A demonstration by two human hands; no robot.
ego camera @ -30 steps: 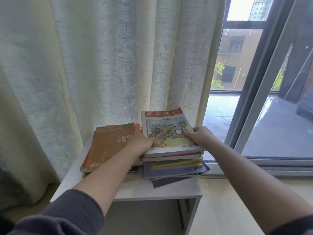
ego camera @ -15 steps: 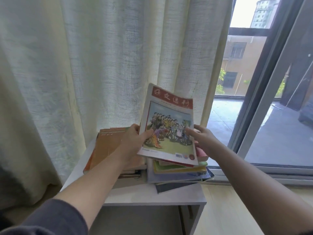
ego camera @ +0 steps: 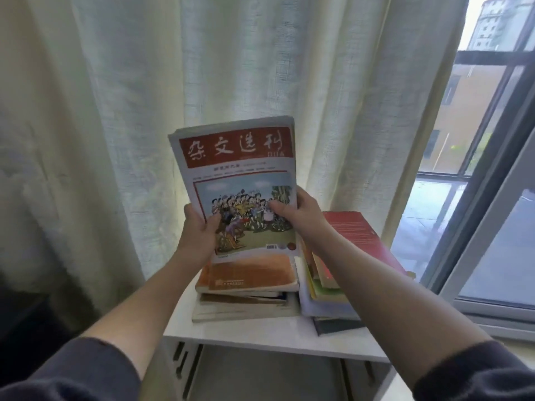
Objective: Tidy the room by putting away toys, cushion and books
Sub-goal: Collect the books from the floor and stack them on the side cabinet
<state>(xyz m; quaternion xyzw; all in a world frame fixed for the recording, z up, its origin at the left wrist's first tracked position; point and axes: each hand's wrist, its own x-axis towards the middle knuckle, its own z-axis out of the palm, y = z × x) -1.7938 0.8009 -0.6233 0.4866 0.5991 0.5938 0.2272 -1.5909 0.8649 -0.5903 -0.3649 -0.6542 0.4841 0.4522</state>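
Hands are holding up a magazine in front of a pale curtain. The magazine is standing nearly upright in the air, with its front cover facing the person. It has a red band with big writing at the top and a cartoon of many people below. The left hand is gripping the lower left edge, with its thumb pressing on the cover and its other fingers hiding behind. The right hand is gripping the right edge, with its thumb lying on the picture and the rest of its fingers curling around the back. Below the magazine, two piles of books are lying on a white tabletop. The left pile has an orange book on top. The right pile is sitting just beside it, with a red book on top, partly hidden by the right arm. A dark book at the bottom of the right pile is sticking out over the tabletop's front edge. A window is showing at the right, with buildings outside. Dark sleeves are covering both arms near the bottom.
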